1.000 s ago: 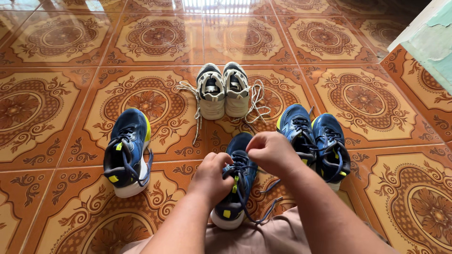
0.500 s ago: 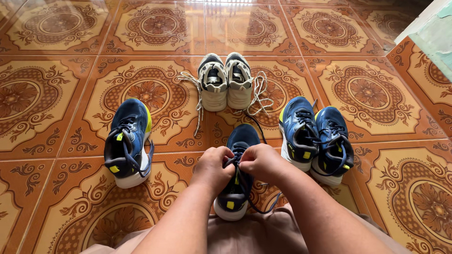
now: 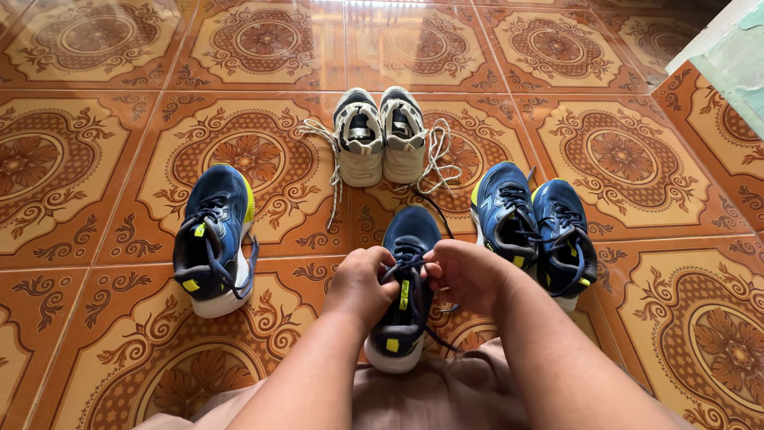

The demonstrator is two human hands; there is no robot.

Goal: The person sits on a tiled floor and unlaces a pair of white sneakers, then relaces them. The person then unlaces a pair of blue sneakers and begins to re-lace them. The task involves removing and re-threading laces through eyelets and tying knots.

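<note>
The floor [image 3: 119, 48] is glazed ceramic tile, glossy and smooth, throwing back light at its far edge. The blue shoe [image 3: 407, 239] under the fingers [image 3: 374, 267] is matt woven mesh with dull cord laces [image 3: 407, 271] and a smooth white rubber sole. The pale shoes [image 3: 380, 135] look like soft, worn cloth.

Bare forearms, no sleeves; beige-brown cloth [image 3: 434, 398] over the lap.

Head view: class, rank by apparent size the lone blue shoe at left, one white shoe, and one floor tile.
1. floor tile
2. lone blue shoe
3. white shoe, though it lies farther from the camera, so this is unsure.
</note>
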